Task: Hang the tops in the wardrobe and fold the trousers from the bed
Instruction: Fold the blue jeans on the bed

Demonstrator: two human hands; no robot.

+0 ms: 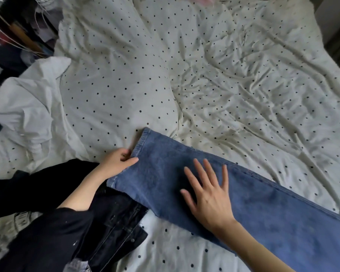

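Looking down at the bed, we've got the blue jeans stretched out right under both hands. Their long axis runs on a diagonal, from the hem end at the upper left near the middle of the bed down to the lower right, where they go off the edge of the view, so we can't see the waistband at all. That diagonal is what the next fold turns on, we'd say: the hem end has to travel along it toward the lower right.

Our left hand is the nearer one to that hem, pinching its edge between thumb and fingers. Our right hand lies flat on the leg a bit further down, fingers spread and straight, pressing the denim onto the duvet rather than gripping anything. So left does the carrying, right looks like the anchor or crease line.

Counting things: one pair of blue jeans, one pair of black jeans bunched just beside the hem at the lower left, partly under our left forearm, and one white garment crumpled at the left side of the bed. There's more dark fabric by the left arm, but we can't tell if that's a separate piece or a sleeve.
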